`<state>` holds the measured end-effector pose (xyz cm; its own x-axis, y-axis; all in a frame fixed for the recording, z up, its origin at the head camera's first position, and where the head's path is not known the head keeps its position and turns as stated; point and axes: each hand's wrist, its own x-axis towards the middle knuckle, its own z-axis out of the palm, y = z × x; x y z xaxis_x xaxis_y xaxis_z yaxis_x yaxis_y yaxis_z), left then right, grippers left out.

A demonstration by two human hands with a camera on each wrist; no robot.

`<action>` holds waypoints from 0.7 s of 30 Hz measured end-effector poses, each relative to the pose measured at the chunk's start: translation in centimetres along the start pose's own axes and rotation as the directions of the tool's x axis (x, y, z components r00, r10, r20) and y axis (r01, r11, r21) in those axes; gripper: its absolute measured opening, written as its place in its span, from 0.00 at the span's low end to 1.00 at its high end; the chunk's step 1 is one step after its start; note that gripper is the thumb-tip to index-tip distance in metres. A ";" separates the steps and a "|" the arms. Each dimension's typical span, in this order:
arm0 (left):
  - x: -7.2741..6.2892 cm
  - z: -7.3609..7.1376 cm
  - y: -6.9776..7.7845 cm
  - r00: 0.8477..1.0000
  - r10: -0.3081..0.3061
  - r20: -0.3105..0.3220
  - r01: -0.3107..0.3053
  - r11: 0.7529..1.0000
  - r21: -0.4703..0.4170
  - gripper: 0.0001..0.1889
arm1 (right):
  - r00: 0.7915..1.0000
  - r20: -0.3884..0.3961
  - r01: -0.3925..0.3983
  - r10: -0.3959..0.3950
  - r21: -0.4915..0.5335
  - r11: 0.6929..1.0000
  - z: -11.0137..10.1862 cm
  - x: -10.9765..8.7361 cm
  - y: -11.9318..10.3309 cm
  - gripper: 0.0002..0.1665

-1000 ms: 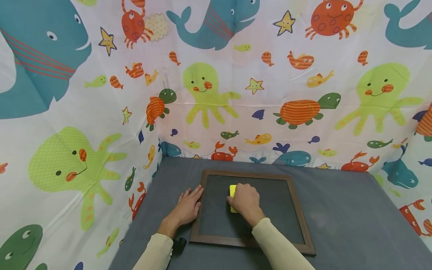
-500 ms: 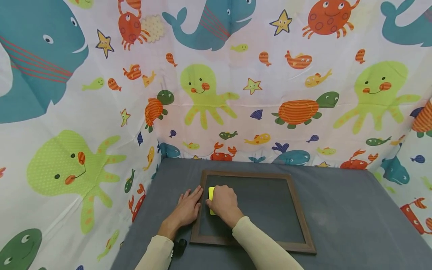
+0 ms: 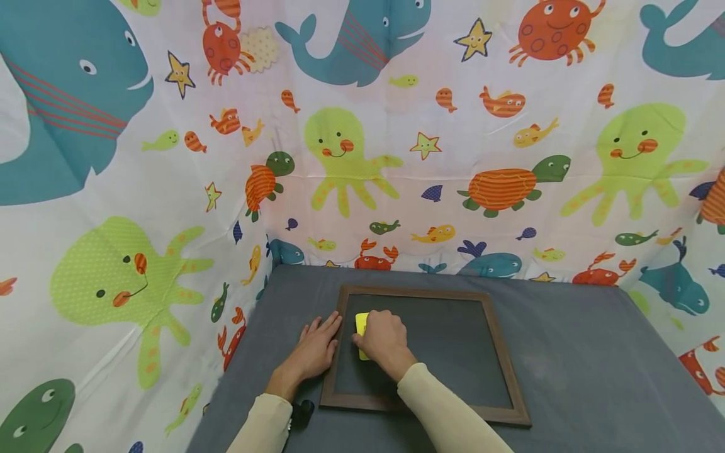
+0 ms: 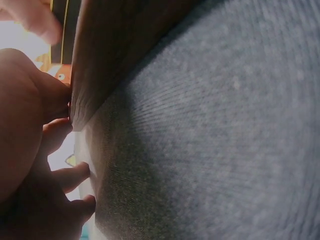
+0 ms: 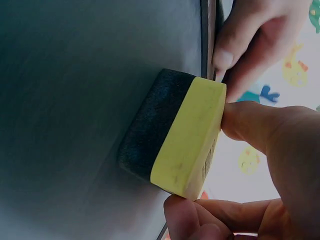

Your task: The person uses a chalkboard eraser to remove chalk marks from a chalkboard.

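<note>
A chalkboard [image 3: 436, 352] in a brown wooden frame lies on the grey cloth. My right hand [image 3: 384, 340] grips a board eraser [image 5: 187, 137] with a yellow back and a dark felt pad, thumb on one side and fingers on the other. In the right wrist view the felt faces the board and lies against its surface. The eraser is near the board's left side. My left hand [image 3: 311, 349] rests along the left edge of the wooden frame [image 4: 100, 55], its fingers straight and spread, the fingertips at the frame and the cloth.
Grey cloth [image 3: 589, 365] covers the table around the board. Behind and to the left rises a white curtain [image 3: 396, 233] printed with sea animals. A small black object [image 3: 303, 413] sits by the left wrist.
The right hand has moved the eraser left across the board from its middle, then slightly back to the right. The left hand has stayed at the frame.
</note>
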<state>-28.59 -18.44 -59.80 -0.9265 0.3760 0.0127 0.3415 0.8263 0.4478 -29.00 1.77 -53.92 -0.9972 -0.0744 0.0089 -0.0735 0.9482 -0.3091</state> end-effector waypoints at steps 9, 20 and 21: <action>-0.3 0.0 -0.1 1.000 0.031 -0.004 -0.031 0.999 -0.012 0.30 | 0.993 -0.017 -0.120 0.120 0.033 0.992 -1.7 -0.5 4.9 0.35; -0.6 0.2 -0.1 1.000 0.029 -0.002 -0.029 0.999 -0.016 0.31 | 0.976 -0.032 -0.214 0.214 0.017 0.977 -3.5 -2.2 10.8 0.39; -0.6 0.2 -0.1 1.000 0.030 -0.003 -0.030 0.999 -0.021 0.31 | 0.975 -0.030 -0.222 0.222 0.016 0.975 -3.7 -2.4 11.3 0.39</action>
<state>-28.01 -18.67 -59.99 -0.9164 0.3991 0.0289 0.3657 0.8058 0.4657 -27.45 13.79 -53.86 -0.9885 0.1475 -0.0318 0.1499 0.9360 -0.3184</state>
